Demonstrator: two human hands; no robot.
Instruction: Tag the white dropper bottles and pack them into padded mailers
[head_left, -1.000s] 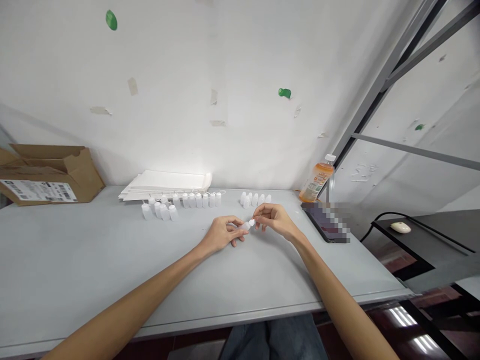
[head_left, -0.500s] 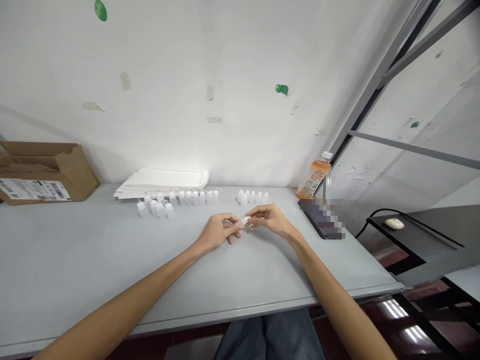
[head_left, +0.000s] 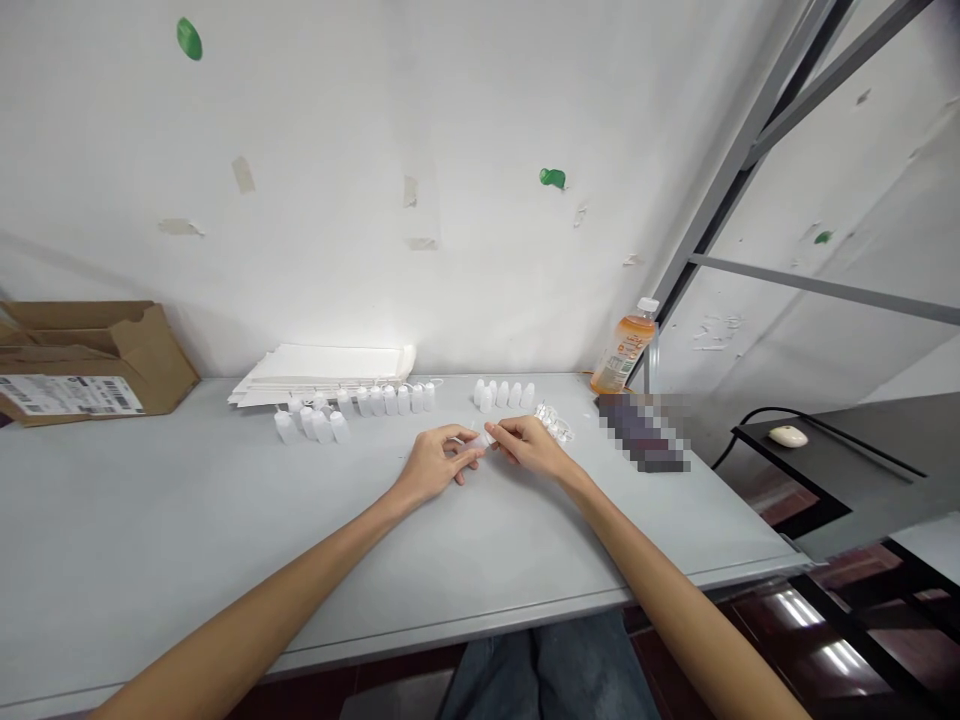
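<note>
Bottle (head_left: 474, 442): between your hands | left hand (head_left: 435, 462) curls round it, right hand (head_left: 525, 445) pinches its top | seemingly done: capped bottles (head_left: 391, 402), beyond left hand | seemingly left: uncapped bottles (head_left: 514, 396), beyond right

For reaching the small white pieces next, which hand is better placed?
Probably the right hand: the small white pieces lie beside it, though it pinches the top of the small bottle; the left hand, holding that bottle, is farther off.
</note>
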